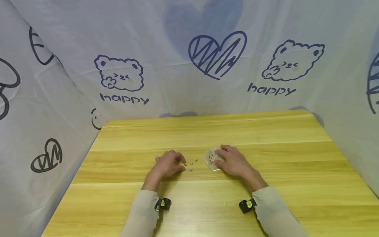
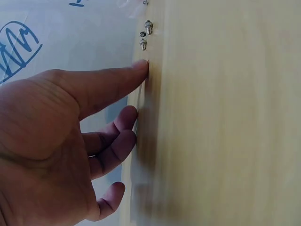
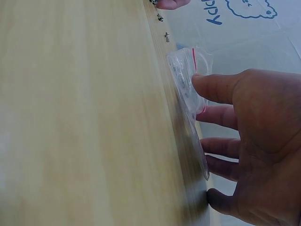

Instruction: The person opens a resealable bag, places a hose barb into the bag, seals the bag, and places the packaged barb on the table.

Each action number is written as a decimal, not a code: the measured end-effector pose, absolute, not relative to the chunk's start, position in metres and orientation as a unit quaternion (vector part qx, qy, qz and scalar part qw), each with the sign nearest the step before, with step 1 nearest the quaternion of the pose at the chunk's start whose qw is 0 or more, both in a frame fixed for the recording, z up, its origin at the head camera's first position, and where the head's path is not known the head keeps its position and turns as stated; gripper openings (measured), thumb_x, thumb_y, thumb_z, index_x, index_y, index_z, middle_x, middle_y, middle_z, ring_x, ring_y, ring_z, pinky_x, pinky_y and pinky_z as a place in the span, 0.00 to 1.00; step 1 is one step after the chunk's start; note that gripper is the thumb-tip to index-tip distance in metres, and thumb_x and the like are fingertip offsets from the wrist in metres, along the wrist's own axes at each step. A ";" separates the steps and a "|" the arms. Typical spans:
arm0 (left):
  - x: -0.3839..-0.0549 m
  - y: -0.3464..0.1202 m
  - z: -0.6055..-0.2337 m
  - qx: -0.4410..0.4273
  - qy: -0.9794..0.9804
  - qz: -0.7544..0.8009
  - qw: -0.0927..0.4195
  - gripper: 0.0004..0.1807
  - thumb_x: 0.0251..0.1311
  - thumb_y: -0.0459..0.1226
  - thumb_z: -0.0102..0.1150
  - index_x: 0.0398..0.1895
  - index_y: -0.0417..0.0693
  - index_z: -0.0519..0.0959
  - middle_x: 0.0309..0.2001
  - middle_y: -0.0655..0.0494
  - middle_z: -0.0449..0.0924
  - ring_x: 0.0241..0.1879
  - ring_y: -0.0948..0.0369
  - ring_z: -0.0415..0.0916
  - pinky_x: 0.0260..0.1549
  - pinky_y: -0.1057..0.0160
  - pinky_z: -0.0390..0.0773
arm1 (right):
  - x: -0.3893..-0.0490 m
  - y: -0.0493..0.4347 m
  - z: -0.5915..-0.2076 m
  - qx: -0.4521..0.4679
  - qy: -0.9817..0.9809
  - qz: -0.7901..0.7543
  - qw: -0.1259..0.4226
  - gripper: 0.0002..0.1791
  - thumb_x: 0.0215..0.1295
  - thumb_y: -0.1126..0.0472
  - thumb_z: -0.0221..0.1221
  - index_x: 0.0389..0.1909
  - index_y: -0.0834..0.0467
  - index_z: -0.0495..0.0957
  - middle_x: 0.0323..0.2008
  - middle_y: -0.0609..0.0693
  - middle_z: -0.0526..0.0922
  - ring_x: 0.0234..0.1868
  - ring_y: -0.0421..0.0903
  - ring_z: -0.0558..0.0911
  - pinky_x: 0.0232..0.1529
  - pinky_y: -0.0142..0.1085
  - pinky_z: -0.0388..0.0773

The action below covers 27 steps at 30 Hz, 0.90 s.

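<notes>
A clear zip bag (image 1: 209, 154) with several small metal pieces inside lies on the table. My right hand (image 1: 235, 161) pinches its right side; in the right wrist view the thumb lies over the bag (image 3: 186, 87) near its red zip line, with fingers behind it. Several loose small metal pieces (image 1: 191, 163), screw-like with a collar, lie left of the bag. Beside them my left hand (image 1: 168, 164) rests low, thumb and index finger apart around one piece (image 1: 185, 165). The left wrist view shows more pieces (image 2: 148, 27) past the left hand's extended thumb.
The wood-grain table (image 1: 195, 204) spreads around both hands. A pale printed cloth (image 1: 177, 72) hangs behind the table and along its sides. Each wrist wears a black strapped camera (image 1: 164, 203).
</notes>
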<state>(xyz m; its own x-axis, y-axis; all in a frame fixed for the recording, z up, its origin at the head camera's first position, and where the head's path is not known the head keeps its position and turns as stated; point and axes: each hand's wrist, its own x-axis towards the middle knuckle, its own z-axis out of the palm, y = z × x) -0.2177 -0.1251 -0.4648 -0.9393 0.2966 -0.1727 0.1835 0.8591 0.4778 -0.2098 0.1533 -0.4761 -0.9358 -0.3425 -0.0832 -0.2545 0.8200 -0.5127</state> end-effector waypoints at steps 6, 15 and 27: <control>-0.219 -0.123 -0.466 0.141 0.954 0.235 0.118 0.06 0.53 0.44 0.69 0.34 0.63 0.84 0.40 0.60 0.78 0.45 0.58 0.72 0.47 0.44 0.58 | -0.210 0.154 -0.476 -0.154 0.951 -0.254 0.088 0.27 0.69 0.48 0.54 0.65 0.54 0.71 0.71 0.60 0.61 0.70 0.63 0.61 0.65 0.61 0.59; -0.220 -0.119 -0.466 0.140 0.956 0.230 0.114 0.03 0.58 0.43 0.66 0.28 0.59 0.83 0.39 0.61 0.79 0.49 0.56 0.73 0.50 0.40 0.58 | -0.210 0.154 -0.476 -0.154 0.949 -0.258 0.093 0.26 0.70 0.48 0.53 0.66 0.54 0.70 0.72 0.60 0.60 0.71 0.63 0.60 0.66 0.60 0.59; -0.224 -0.116 -0.470 0.155 0.938 0.301 0.074 0.03 0.65 0.43 0.59 0.33 0.59 0.80 0.46 0.56 0.77 0.49 0.55 0.71 0.56 0.34 0.58 | -0.209 0.153 -0.477 -0.154 0.950 -0.256 0.091 0.26 0.70 0.48 0.54 0.66 0.53 0.70 0.72 0.60 0.60 0.71 0.63 0.60 0.65 0.60 0.59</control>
<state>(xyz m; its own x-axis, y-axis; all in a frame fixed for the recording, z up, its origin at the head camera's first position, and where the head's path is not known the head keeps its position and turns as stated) -0.2242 -0.1156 -0.4696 -0.9411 0.3348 -0.0466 0.2450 0.7705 0.5885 -0.2094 0.1527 -0.4774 -0.9364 -0.3382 -0.0939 -0.2453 0.8220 -0.5140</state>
